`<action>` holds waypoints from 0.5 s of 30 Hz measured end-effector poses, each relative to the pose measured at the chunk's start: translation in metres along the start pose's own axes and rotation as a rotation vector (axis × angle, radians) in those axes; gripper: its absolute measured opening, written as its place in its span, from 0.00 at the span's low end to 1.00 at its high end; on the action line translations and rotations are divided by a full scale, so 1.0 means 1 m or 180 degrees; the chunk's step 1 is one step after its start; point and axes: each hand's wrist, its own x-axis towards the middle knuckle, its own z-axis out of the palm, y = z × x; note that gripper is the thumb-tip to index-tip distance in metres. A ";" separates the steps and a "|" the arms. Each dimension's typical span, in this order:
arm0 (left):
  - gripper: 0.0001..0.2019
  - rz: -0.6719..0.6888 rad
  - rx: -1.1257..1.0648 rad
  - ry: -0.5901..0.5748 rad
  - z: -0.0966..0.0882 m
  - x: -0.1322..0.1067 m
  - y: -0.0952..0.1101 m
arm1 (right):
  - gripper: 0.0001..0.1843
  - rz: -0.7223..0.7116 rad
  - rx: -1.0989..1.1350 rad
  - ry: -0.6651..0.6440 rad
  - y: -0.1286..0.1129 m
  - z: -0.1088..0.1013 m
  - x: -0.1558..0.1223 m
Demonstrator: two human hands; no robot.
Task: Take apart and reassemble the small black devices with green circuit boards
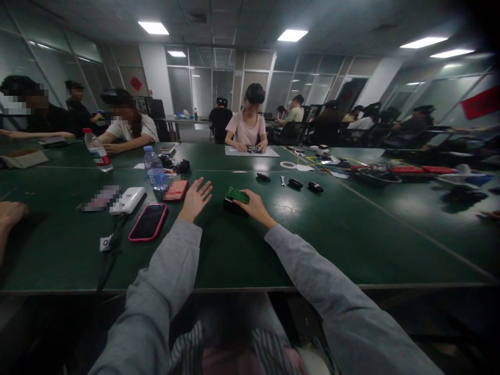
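Between the thumb and fingers of my right hand is a green circuit board, tilted over a small black box-like case on the green table. Whether the board touches the case I cannot tell. My left hand is raised with its fingers spread and holds nothing. Just left of it lies a red-pink box-shaped item. A phone with a pink rim rests nearer to me, screen up.
A white power bank with a cable lies left of the phone. Two water bottles stand behind. Several small black parts and a wrench lie to the right. Beyond are cables and red tools. A person sits opposite.
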 end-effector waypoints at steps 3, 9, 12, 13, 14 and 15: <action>0.17 -0.0029 -0.0025 0.0027 -0.002 0.000 -0.001 | 0.22 0.0071 -0.0363 -0.0006 0.032 -0.044 -0.011; 0.17 -0.0063 -0.0022 0.0079 -0.005 0.000 -0.003 | 0.21 0.1260 -0.1355 0.0527 0.104 -0.189 -0.057; 0.16 -0.0070 -0.0008 0.0093 -0.008 0.001 -0.005 | 0.27 0.1773 -0.1780 0.0901 0.144 -0.273 -0.090; 0.16 -0.0069 0.0009 0.0099 -0.010 0.002 -0.006 | 0.32 0.1900 -0.1916 0.1025 0.157 -0.298 -0.101; 0.16 -0.0068 0.0029 0.0107 -0.011 0.002 -0.007 | 0.37 0.1977 -0.2066 0.1185 0.169 -0.320 -0.113; 0.17 -0.0070 0.0047 0.0113 -0.013 0.003 -0.008 | 0.41 0.1922 -0.2243 0.1403 0.180 -0.341 -0.124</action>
